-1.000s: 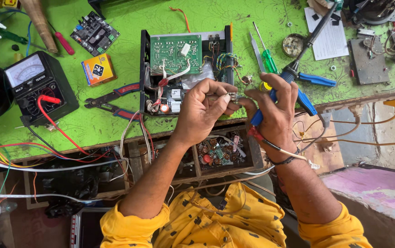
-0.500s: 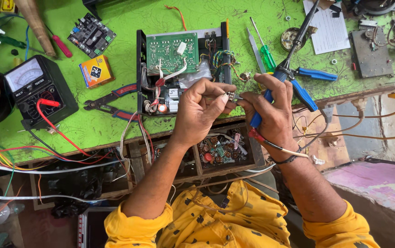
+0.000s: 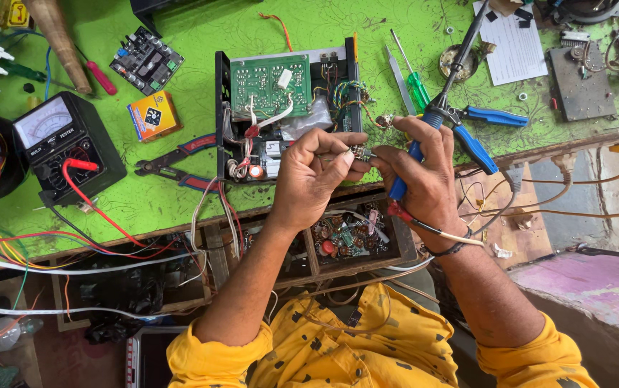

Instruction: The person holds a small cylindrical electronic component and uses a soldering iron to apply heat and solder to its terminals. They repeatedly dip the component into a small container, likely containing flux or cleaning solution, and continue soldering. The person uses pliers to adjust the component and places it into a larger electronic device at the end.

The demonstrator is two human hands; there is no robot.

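- Head view: the left hand [image 3: 317, 172] and right hand [image 3: 424, 176] meet over the near edge of a green workbench [image 3: 180, 208], fingertips pinching a small metal component [image 3: 362, 152] between them.
- Left hand is closed, thumb and forefinger tight on the component; the right hand grips its other end, and a blue-handled soldering iron [image 3: 442, 108] is tucked in the same fist, its dark shaft slanting up and away.
- Just beyond the hands sits an open black metal chassis [image 3: 288, 108], holding a green circuit board [image 3: 260, 85] and a tangle of white, red and twisted wires.
- Below the hands, a wooden drawer [image 3: 352, 237] holds loose electronic parts.
- Right of the iron lie blue-handled pliers [image 3: 493, 129] and a green-handled screwdriver [image 3: 414, 79].
- Left of the chassis lie red-and-black cutters [image 3: 176, 165], a small orange box [image 3: 153, 115], and a black analogue meter [image 3: 65, 144] with a red lead.
- Yellow patterned sleeves [image 3: 367, 345] fill the bottom edge.
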